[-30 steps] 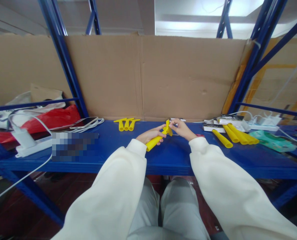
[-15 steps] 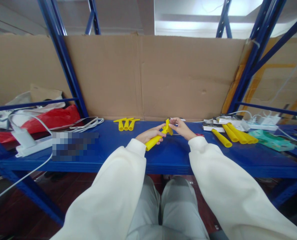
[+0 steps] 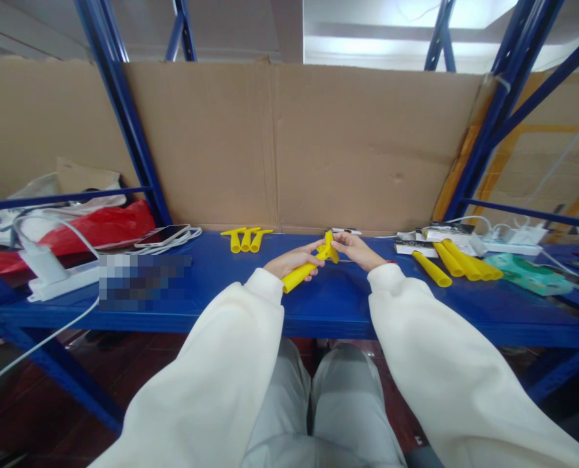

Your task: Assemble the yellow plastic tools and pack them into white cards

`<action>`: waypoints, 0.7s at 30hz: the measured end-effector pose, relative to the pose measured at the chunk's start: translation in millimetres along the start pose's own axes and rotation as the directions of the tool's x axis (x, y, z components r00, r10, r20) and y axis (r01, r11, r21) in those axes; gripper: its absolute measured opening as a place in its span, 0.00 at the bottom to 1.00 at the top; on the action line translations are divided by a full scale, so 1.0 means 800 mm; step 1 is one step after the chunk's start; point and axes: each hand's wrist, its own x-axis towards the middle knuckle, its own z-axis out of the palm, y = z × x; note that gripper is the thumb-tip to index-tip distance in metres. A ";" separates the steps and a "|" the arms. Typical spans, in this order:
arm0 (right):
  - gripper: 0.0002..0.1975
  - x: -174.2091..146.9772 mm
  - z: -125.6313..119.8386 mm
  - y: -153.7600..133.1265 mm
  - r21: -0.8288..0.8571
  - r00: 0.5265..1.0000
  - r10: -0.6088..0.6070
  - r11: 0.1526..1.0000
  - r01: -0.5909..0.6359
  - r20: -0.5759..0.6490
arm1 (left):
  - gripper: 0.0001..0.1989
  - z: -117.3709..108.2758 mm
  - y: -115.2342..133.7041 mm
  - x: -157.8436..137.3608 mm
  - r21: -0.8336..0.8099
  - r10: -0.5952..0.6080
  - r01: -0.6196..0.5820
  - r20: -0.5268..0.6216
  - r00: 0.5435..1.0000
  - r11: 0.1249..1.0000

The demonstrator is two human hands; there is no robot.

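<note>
With left hand [image 3: 292, 262], clasps yellow tube [image 3: 296, 277], slanted lengthwise away rightward; with right hand [image 3: 358, 251], meets its far end, without clear pinch visible.

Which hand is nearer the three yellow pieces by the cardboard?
Left. The left hand, wrapped around a yellow tube, is right of the three pieces; the right hand is farther right, at the tube's far end.

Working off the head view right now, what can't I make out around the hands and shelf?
Head view: middle of the held yellow piece, covered by the left hand.
Head view: exact grip of the right hand, too small.
Head view: whatever lies under the pixelated patch, masked.
Head view: print on the black-and-white packs, too small.
</note>
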 end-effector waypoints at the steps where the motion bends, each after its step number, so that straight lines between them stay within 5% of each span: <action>1: 0.17 0.000 0.000 0.000 -0.002 1.000 0.001 1.000 -0.001 0.004 | 0.46 0.000 0.000 0.000 0.003 -0.001 0.001 -0.001 1.000 1.000; 13: 0.18 0.005 0.003 0.007 -0.007 0.998 -0.007 1.000 0.006 -0.059 | 0.45 -0.001 -0.002 0.002 -0.018 0.022 -0.022 -0.028 0.999 1.000; 18: 0.16 0.005 -0.024 0.012 -0.229 0.979 -0.035 0.973 -0.012 -0.199 | 0.45 -0.011 -0.002 0.011 -0.072 0.050 -0.059 -0.124 0.991 0.996; 21: 0.14 -0.008 -0.060 0.015 -0.458 0.980 0.032 0.881 -0.121 -0.196 | 0.45 -0.019 -0.002 0.018 -0.110 0.050 -0.079 -0.242 0.969 0.991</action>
